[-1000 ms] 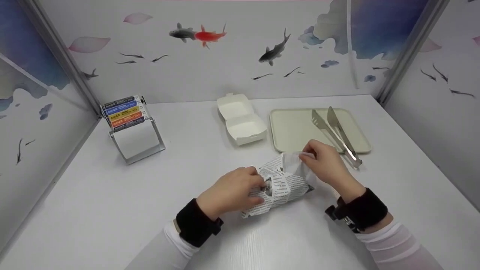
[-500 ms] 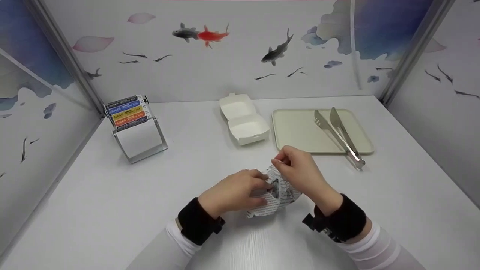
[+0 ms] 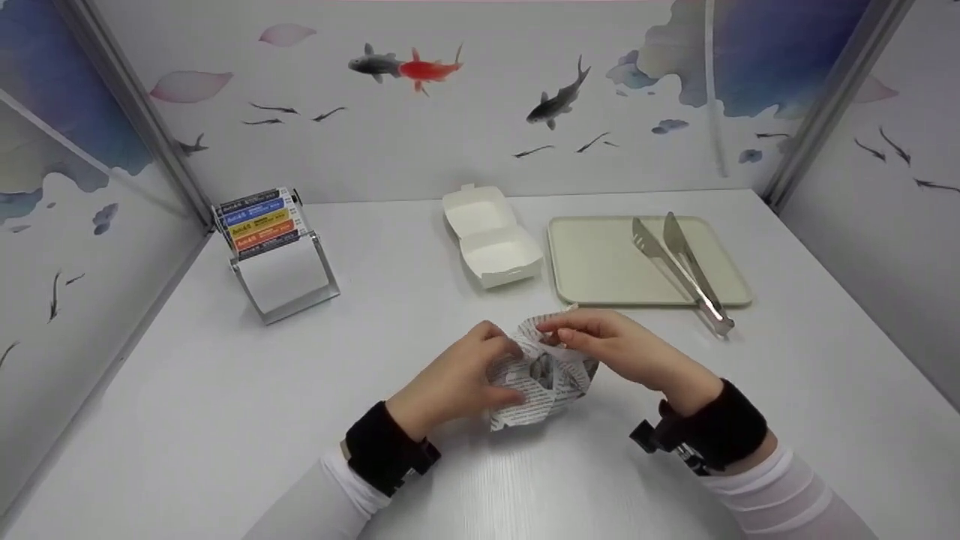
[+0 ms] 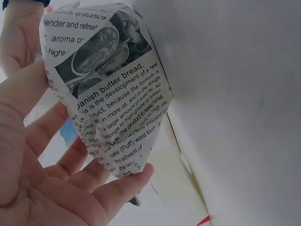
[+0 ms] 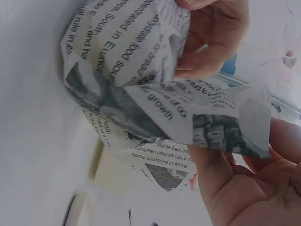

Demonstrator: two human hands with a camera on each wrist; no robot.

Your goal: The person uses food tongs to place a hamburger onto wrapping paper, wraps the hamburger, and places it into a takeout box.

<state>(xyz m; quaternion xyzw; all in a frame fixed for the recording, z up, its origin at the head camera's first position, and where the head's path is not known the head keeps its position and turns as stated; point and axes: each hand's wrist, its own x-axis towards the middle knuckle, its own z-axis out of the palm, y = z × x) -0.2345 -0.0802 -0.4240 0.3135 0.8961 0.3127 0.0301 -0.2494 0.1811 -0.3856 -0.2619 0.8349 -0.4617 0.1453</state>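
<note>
A bundle of newsprint-patterned wrapping paper point(image 3: 525, 409) lies near the middle of the table; its contents are hidden. My left hand point(image 3: 454, 379) grips the bundle's left side, thumb toward me and fingers on the far side. In the left wrist view the fingers curl about the printed paper point(image 4: 117, 94). At the bundle's upper right my right hand point(image 3: 634, 349) holds a folded flap with its thumb and fingers. In the right wrist view that flap point(image 5: 216, 129) lies creased between them, and the left hand point(image 5: 216, 40) shows on the opposite side.
Behind the bundle stands an open white clamshell box point(image 3: 499, 259). To its right, a pale tray point(image 3: 589, 262) bears metal tongs point(image 3: 679, 274), whose hinged end overhangs the near edge. A metal rack with coloured label strips point(image 3: 281, 281) is at the back left. Printed panels point(image 3: 420, 135) enclose the table.
My right hand has brought the right-hand paper flap leftward over the bundle, and its fingers now reach further forward. My left hand stays on the left side, thumb and fingers spread slightly wider.
</note>
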